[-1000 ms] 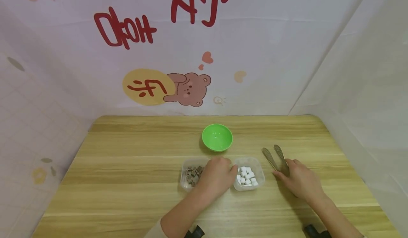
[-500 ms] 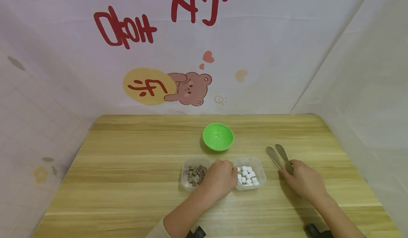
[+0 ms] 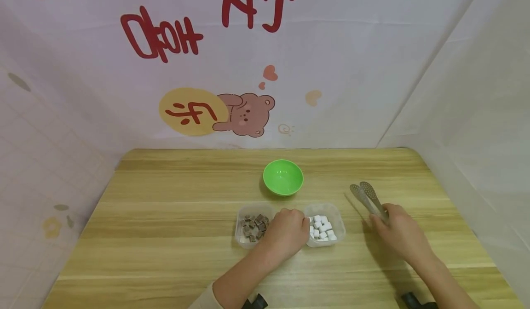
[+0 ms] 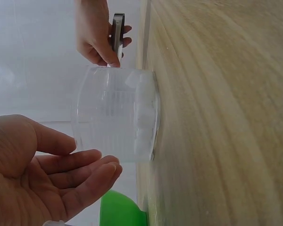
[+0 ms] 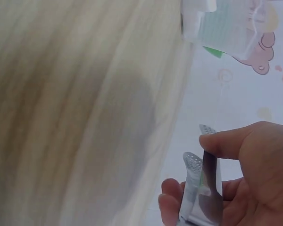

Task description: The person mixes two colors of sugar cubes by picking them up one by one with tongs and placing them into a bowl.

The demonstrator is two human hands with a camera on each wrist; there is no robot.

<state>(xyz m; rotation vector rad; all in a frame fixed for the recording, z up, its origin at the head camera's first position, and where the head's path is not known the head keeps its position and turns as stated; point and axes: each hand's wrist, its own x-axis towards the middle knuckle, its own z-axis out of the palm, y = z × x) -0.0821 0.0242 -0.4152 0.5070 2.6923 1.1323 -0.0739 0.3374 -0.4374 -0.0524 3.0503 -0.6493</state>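
My right hand [image 3: 399,231] grips a pair of metal tongs [image 3: 368,198], raised over the table with their perforated ends pointing away. The right wrist view shows the thumb on one arm of the tongs [image 5: 210,188] and fingers round the other; the ends stand slightly apart. My left hand [image 3: 287,231] pinches the left rim of a clear plastic container [image 3: 337,240] holding white cubes [image 3: 320,228]. In the left wrist view the thumb and fingertips [image 4: 104,174] meet at that container's edge. A second clear container [image 3: 240,240] with brown cubes [image 3: 250,228] sits partly behind the left hand.
A green bowl [image 3: 283,178] stands behind the two containers, with nothing in it. All of these are on a wooden table [image 3: 165,235], and a printed white cloth [image 3: 352,60] hangs behind and at both sides.
My right hand has lifted the tongs off the table and shifted them slightly to the right; their ends have come closer together. The left hand stays at the white-cube container.
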